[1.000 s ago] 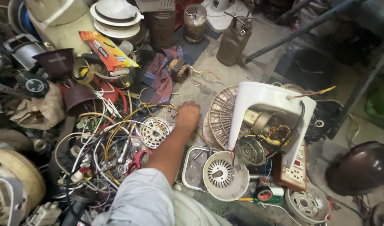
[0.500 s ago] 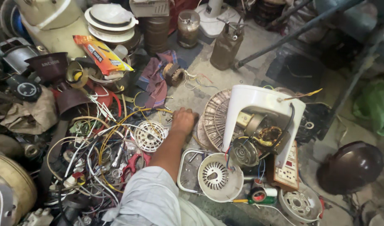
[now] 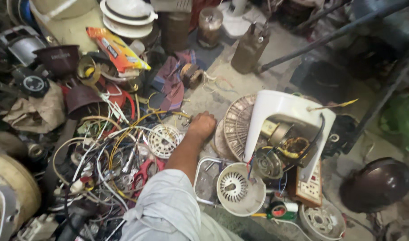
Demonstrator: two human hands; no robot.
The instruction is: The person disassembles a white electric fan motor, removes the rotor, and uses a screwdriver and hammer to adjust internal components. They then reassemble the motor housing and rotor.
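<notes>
Fisted (contents unseen), left hand (image 3: 202, 125) reaches straight forward, knuckles up, beside tangled wires (image 3: 111, 151).

Repair workshop: wire tangle (image 3: 102, 156), opened fan motor (image 3: 285, 143).

Bare concrete floor (image 3: 222, 85) ahead of the left hand (image 3: 202, 125); tangled wires (image 3: 106, 151) leftward, white fan housing (image 3: 280, 111) rightward.

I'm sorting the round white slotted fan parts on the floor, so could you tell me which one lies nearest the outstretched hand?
The small white slotted disc among the wires, just left of the hand; the bowl-shaped one sits lower, beside the sleeve.
</notes>
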